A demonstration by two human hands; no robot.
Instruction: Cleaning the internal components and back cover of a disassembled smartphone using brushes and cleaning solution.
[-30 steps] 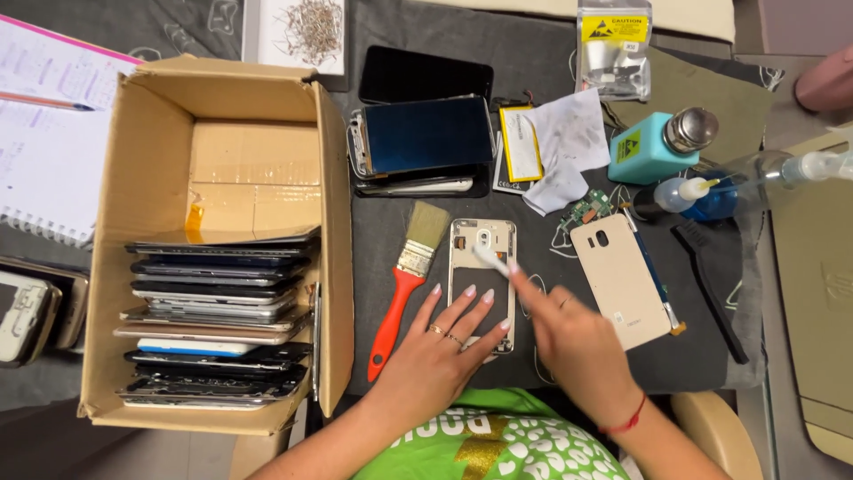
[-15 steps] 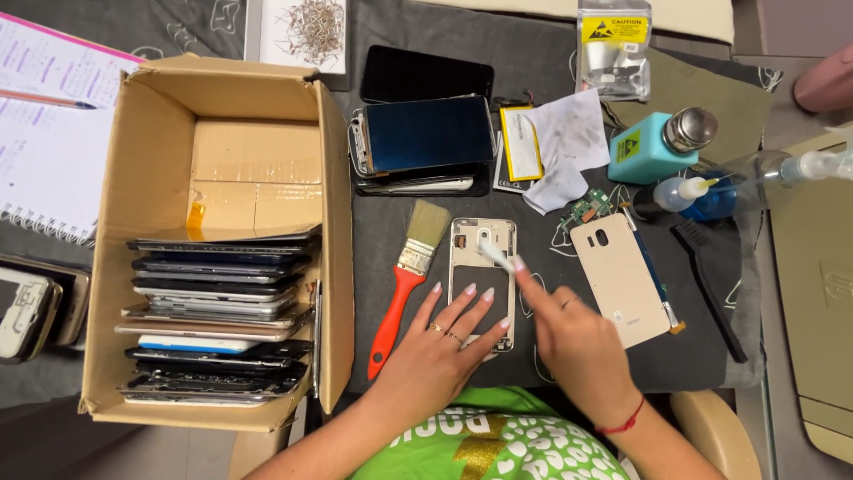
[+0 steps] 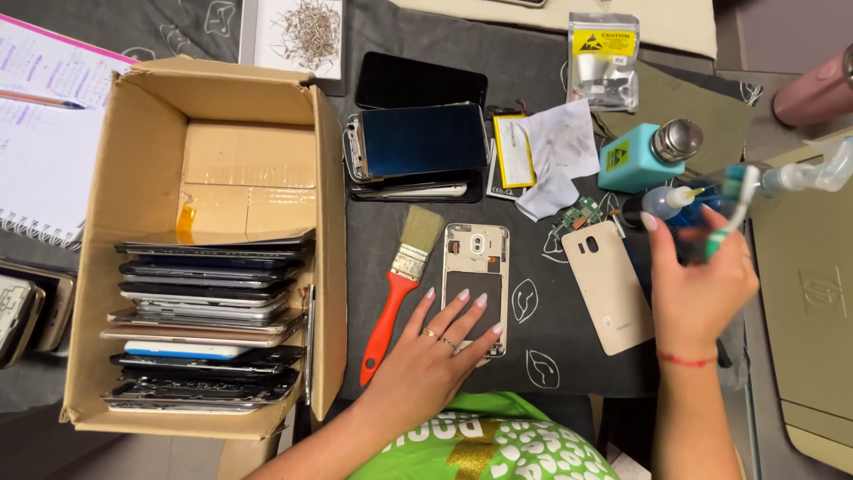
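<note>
Centre of frame: the left hand, fingers spread, presses flat on the phone frame lying on the tabletop. Right of frame: the right hand pinches a small brush beside the blue bottle; a careless swing could topple the bottle.

Single view only, from a head-worn camera looking almost straight down on the work surface from above the seated person. Near edge of frame takes in the wearer's green top and both forearms; the far edge reaches the back of the dark mat. Range is close, at arm's reach. Frame spans from the cardboard box at left to a tan pad at right. No second view to compare.
</note>
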